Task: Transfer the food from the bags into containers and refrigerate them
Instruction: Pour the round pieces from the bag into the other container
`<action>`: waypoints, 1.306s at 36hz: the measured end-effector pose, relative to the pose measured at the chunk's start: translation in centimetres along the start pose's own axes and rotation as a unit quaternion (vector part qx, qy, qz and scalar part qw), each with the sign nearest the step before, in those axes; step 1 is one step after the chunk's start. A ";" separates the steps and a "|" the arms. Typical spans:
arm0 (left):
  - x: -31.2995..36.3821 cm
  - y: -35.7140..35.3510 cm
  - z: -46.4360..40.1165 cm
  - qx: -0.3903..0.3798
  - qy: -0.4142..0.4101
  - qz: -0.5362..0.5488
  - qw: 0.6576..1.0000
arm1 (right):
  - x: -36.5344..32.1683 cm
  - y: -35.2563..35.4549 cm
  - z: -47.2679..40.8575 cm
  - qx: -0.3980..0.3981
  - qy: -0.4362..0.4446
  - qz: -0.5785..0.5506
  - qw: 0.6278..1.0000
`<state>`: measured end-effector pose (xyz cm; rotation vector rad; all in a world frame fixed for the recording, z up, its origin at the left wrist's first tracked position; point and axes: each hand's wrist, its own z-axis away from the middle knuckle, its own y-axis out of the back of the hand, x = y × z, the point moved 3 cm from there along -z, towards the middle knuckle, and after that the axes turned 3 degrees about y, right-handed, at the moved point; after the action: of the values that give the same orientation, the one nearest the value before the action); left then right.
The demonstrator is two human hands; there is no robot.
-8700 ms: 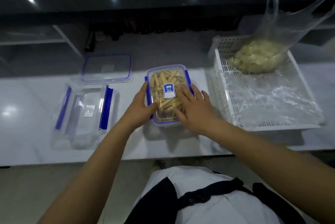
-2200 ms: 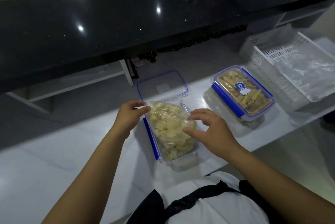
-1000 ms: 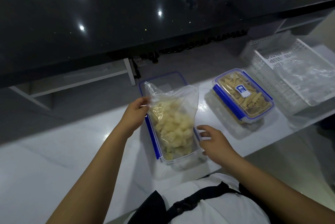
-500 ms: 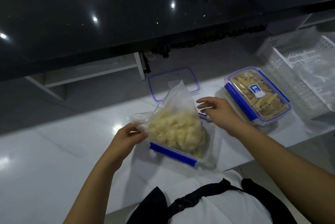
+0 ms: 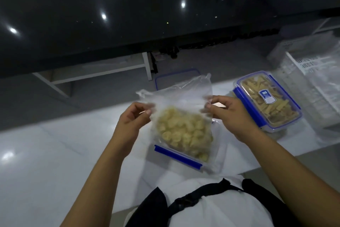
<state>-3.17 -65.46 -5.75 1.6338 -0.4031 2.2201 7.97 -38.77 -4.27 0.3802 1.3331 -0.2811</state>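
Note:
A clear plastic bag (image 5: pixel 184 98) full of pale yellow food pieces (image 5: pixel 184 133) hangs just above an open clear container with blue clips (image 5: pixel 177 156) on the white counter. My left hand (image 5: pixel 134 118) pinches the bag's left edge and my right hand (image 5: pixel 226 114) pinches its right edge, both near the top. The bag hides most of the container. The container's blue-rimmed lid (image 5: pixel 176 77) lies flat behind the bag. To the right stands a closed blue-clipped container of tan food strips (image 5: pixel 266 101).
A white perforated basket (image 5: pixel 316 72) with crumpled clear plastic in it sits at the far right. A dark glossy raised counter (image 5: pixel 128 24) runs across the back. The white counter's front edge is close to my body.
The bag, earlier lying in the open container, is now lifted above it. My right hand has come over and taken hold of the bag's right edge.

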 end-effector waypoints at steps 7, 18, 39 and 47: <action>2.9 -1.4 -1.3 -0.101 -0.033 0.072 0.992 | -0.2 2.2 2.3 0.014 -0.002 -0.115 0.993; 0.7 -2.6 -2.5 -0.069 0.002 -0.040 0.997 | 2.5 1.5 3.8 0.021 -0.013 -0.062 0.998; 1.6 -1.6 -2.0 -0.112 -0.005 0.081 0.990 | 0.8 1.3 4.1 -0.004 0.035 0.002 0.999; 1.8 -1.8 -2.5 -0.095 -0.022 0.059 0.993 | -0.3 1.7 3.8 0.013 0.038 -0.033 0.999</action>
<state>-5.04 -62.55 -4.70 1.5975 -0.7169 2.1550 12.00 -38.82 -3.10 0.3728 1.4188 -0.3422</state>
